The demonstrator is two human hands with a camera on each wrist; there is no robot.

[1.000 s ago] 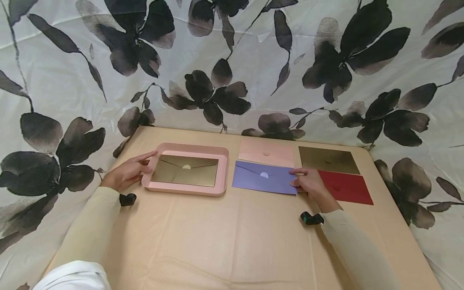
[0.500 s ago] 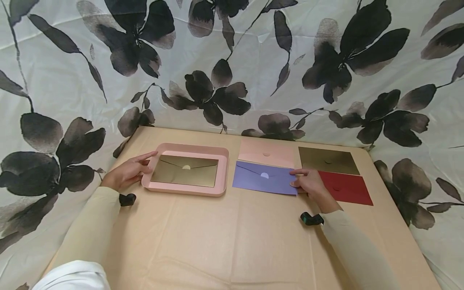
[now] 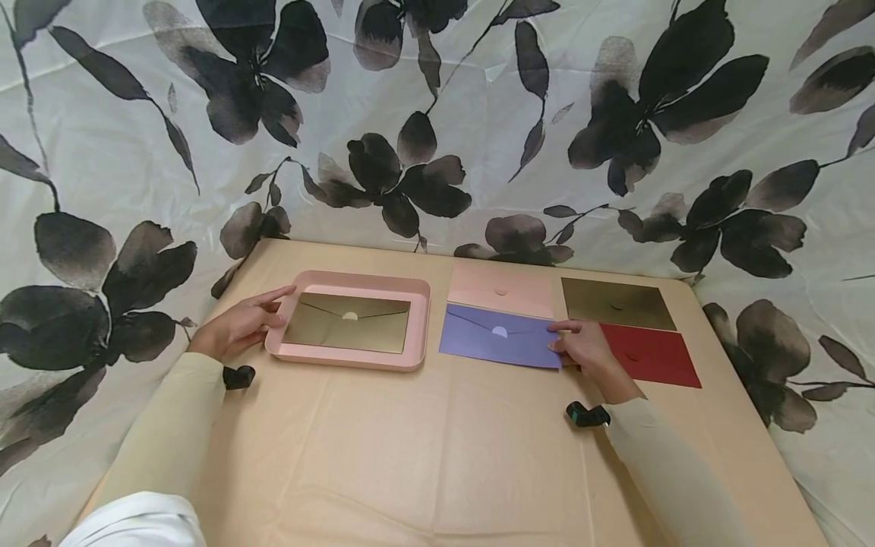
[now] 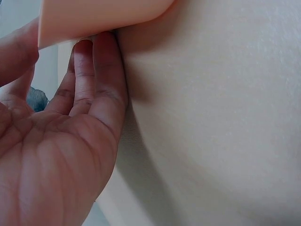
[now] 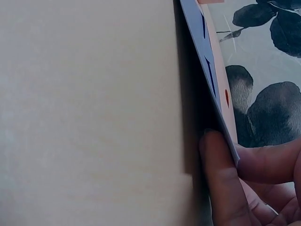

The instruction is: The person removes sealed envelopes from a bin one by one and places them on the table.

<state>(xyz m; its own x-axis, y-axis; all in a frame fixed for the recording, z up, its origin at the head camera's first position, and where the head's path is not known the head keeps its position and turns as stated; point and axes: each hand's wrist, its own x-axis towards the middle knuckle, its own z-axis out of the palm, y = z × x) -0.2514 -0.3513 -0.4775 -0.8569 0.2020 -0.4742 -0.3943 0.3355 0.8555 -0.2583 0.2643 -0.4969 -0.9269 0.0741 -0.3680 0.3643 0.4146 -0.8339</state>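
At the left, my left hand (image 3: 239, 327) grips the left end of a pink tray (image 3: 342, 357). In the left wrist view its fingers (image 4: 106, 70) reach under the tray wall (image 4: 103, 16). A gold envelope (image 3: 349, 334) with a pale round seal lies inside the tray. My right hand (image 3: 584, 346) pinches the right edge of a lavender-blue envelope (image 3: 492, 342), between thumb and fingers. Seen from the right wrist, this envelope (image 5: 203, 52) stands edge-on with a dark shadow beneath it, its near edge raised off the table.
Behind the blue envelope lies a light pink envelope (image 3: 499, 285). To the right are a darker gold envelope (image 3: 615, 308) and a red envelope (image 3: 652, 361). A tan cloth covers the table (image 3: 383, 456); a floral curtain (image 3: 506, 129) hangs behind it.
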